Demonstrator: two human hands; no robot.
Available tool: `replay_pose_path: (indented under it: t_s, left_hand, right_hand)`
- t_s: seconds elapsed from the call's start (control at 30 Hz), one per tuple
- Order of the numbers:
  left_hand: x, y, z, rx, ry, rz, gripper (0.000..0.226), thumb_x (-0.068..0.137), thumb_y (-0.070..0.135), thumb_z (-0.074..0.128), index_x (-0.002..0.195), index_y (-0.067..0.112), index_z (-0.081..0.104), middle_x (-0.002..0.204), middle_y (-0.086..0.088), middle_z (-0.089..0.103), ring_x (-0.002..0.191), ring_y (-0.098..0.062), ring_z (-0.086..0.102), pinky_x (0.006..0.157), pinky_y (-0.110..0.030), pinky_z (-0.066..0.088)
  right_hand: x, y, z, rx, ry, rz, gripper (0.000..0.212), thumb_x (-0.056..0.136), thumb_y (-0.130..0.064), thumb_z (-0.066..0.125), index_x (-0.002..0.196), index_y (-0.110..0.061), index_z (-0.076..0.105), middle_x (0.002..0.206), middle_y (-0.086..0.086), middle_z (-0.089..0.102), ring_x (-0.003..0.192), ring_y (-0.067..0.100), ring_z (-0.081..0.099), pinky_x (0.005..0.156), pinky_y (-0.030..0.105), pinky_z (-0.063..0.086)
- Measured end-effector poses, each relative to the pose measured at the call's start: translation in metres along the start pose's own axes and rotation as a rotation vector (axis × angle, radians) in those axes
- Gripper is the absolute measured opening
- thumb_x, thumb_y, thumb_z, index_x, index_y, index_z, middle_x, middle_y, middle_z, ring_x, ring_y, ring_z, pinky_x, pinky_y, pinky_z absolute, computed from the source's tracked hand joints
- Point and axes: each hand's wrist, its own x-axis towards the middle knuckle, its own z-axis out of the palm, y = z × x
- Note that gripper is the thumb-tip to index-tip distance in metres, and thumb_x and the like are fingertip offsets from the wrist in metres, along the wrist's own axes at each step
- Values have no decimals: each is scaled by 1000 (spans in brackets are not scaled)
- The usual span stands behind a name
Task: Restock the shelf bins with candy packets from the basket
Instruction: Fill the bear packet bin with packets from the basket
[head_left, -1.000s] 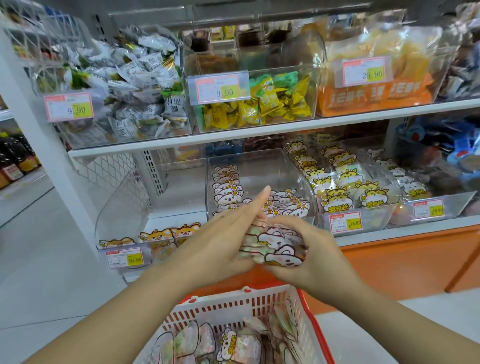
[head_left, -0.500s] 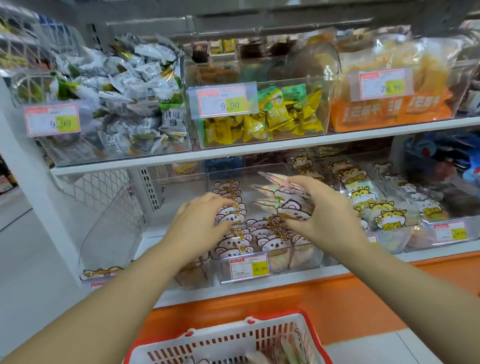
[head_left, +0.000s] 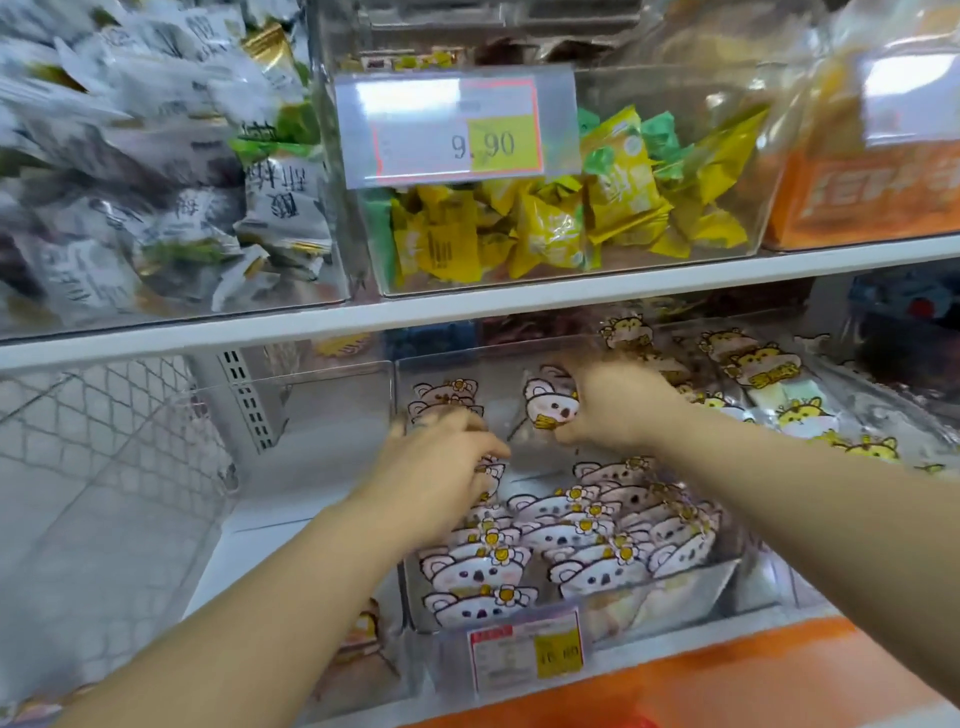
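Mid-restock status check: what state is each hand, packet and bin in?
right hand: pinches koala packet, upright at bin's back
left hand: on left packet row, hold unclear
koala bin: part full, rear gap
left neighbour bin: nearly empty
yellow candy bin: about half full

Both arms outstretched; left hand fingers loose (blurred), right hand pinching packet.

A white shelf board spans the view; a wire mesh panel stands left, pale tiled floor behind it, orange base below.
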Motion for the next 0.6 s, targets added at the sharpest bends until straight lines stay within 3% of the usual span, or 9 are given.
replay_pose_path:
  t_s: [0.07, 0.13, 0.23, 0.37, 0.4, 0.47, 0.6]
  left_hand:
    - [5, -1, 2, 9, -17, 6, 38, 101, 36, 56, 137, 45, 53, 151, 13, 39, 142, -16, 32, 119, -49, 17]
    - [9, -4, 4, 11, -27, -2, 35, 101, 34, 56, 135, 44, 55, 151, 14, 39, 142, -15, 33, 121, -51, 11]
    - [14, -9, 4, -11, -27, -29, 33, 101, 27, 56, 130, 44, 60, 148, 17, 43, 138, -12, 39, 124, -50, 8]
    - [16, -9, 5, 22, -36, -40, 29, 101, 28, 54, 126, 41, 62, 144, 15, 47, 136, -13, 43, 122, -50, 12]
    - [16, -9, 5, 29, -36, -41, 28, 101, 28, 54, 124, 41, 63, 143, 14, 49, 134, -13, 45, 123, -50, 14]
    - [16, -9, 5, 32, -36, -48, 25, 101, 29, 54, 122, 39, 64, 140, 13, 51, 131, -12, 47, 122, -50, 16]
    - [13, -9, 5, 38, -46, -57, 21, 102, 28, 52, 117, 36, 65, 136, 13, 52, 127, -12, 51, 124, -50, 11]
  right_hand:
    - [16, 0, 7, -21, -155, 40, 50, 83, -52, 70, 113, -14, 59, 70, -3, 43, 75, 21, 49, 66, 29, 39]
    - [30, -1, 15, -6, -276, 70, 41, 83, -53, 70, 77, -14, 59, 67, -1, 48, 65, 16, 49, 60, 28, 39]
    - [41, -6, 22, 10, -351, 52, 46, 82, -55, 71, 64, -17, 52, 64, -1, 51, 58, 12, 48, 51, 27, 37]
    - [50, -9, 31, 81, -389, 48, 43, 79, -52, 76, 75, -12, 60, 72, 2, 63, 58, 13, 58, 51, 23, 43]
    - [51, -8, 34, 106, -399, 35, 46, 77, -51, 78, 90, -9, 64, 84, 5, 68, 63, 14, 62, 52, 24, 48]
    - [49, -7, 35, 147, -379, 0, 71, 72, -48, 84, 123, -6, 59, 106, 9, 69, 80, 20, 69, 62, 31, 58]
    - [45, 0, 36, 60, -309, -104, 72, 68, -45, 86, 124, -10, 56, 116, 9, 65, 94, 25, 64, 74, 32, 52]
